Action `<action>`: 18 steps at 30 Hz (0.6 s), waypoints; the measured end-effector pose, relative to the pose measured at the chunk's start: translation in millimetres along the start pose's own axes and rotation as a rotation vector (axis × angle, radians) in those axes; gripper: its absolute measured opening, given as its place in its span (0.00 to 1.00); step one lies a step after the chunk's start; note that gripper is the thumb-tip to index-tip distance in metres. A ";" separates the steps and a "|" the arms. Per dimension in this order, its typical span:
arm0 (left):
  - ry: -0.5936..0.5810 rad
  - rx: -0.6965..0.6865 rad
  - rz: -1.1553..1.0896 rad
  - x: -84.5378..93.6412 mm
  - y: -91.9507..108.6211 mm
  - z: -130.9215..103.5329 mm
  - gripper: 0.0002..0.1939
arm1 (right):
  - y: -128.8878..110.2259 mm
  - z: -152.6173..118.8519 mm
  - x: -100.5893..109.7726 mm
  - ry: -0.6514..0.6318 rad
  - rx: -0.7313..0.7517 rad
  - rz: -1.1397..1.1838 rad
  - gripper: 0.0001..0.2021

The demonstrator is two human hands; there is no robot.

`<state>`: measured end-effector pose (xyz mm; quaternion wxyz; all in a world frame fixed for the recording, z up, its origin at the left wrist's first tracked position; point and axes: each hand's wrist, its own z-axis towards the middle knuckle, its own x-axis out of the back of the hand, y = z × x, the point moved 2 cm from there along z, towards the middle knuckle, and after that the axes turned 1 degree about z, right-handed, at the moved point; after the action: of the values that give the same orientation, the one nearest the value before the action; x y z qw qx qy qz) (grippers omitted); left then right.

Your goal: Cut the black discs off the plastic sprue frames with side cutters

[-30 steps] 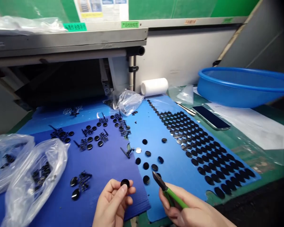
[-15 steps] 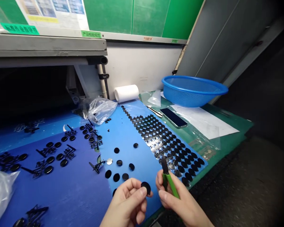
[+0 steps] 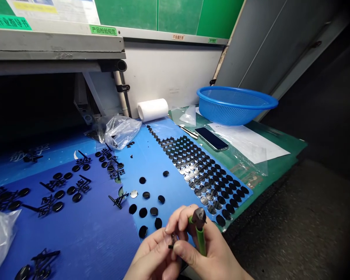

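My left hand (image 3: 153,256) pinches a small black disc (image 3: 172,241), held edge-on near the bottom of the view. My right hand (image 3: 205,249) grips green-handled cutters (image 3: 200,229) with the jaws pointing up, and its thumb and fingers touch the disc as well. Both hands meet just off the near edge of the light blue sheet (image 3: 151,163). Several loose black discs (image 3: 147,212) lie on that sheet just beyond my hands. Rows of finished discs (image 3: 201,171) cover its right side.
A darker blue sheet (image 3: 84,229) on the left carries black sprues with discs attached (image 3: 76,190). Clear plastic bags (image 3: 119,130) lie behind and at far left. A white roll (image 3: 153,109), a phone (image 3: 212,139), white paper and a blue basket (image 3: 236,105) sit at the back right.
The view swung to the right, then steadied. My hands came together: the disc turned edge-on, my right fingers closed on it, and the cutter jaws tipped upright.
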<state>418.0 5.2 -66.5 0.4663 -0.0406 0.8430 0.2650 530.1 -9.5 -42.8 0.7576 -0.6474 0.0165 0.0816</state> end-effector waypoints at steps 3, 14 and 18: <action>-0.001 -0.008 -0.021 2.3 -3.8 -1.5 0.15 | 0.1 1.9 -3.8 0.017 -0.062 0.042 0.09; 0.029 -0.029 -0.087 -4.3 -5.8 -4.6 0.14 | -0.1 -0.8 -3.6 -0.040 -0.241 0.111 0.06; 0.147 -0.063 -0.010 -0.1 -4.6 -6.1 0.16 | 0.3 1.2 -2.8 0.009 -0.215 0.116 0.06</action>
<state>414.8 -1.7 -65.8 0.4031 -0.0788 0.8660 0.2852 527.2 -8.6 -42.5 0.6776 -0.7233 0.0484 0.1236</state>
